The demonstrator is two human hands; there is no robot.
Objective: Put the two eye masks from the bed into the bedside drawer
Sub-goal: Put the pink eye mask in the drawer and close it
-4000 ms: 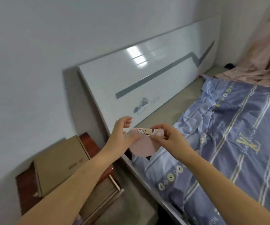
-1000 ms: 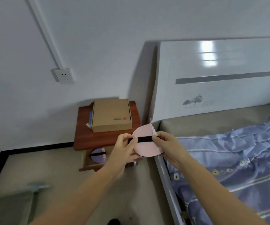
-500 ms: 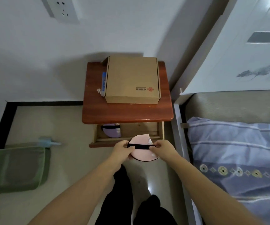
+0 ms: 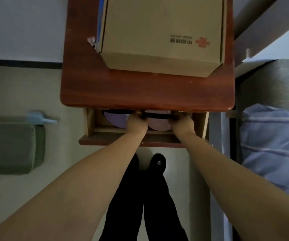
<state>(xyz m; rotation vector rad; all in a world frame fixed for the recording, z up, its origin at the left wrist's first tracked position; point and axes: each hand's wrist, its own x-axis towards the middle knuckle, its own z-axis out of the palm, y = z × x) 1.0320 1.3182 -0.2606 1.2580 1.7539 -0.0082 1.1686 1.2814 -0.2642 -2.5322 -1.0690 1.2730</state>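
The bedside drawer stands pulled open under the red-brown nightstand top. Inside it on the left lies a purple eye mask, partly under the tabletop's edge. My left hand and my right hand both reach into the drawer and hold the pink eye mask by its black strap, stretched between them. The mask hangs inside the drawer, to the right of the purple one. My fingertips are hidden under the tabletop.
A cardboard box covers most of the nightstand top. The bed with a blue striped cover is at the right, its headboard behind. A green bin and a blue scoop sit on the floor at left. My legs stand below the drawer.
I carried the pink mask from the bed to the nightstand and lowered it into the open drawer; my view has tipped down close over the nightstand.
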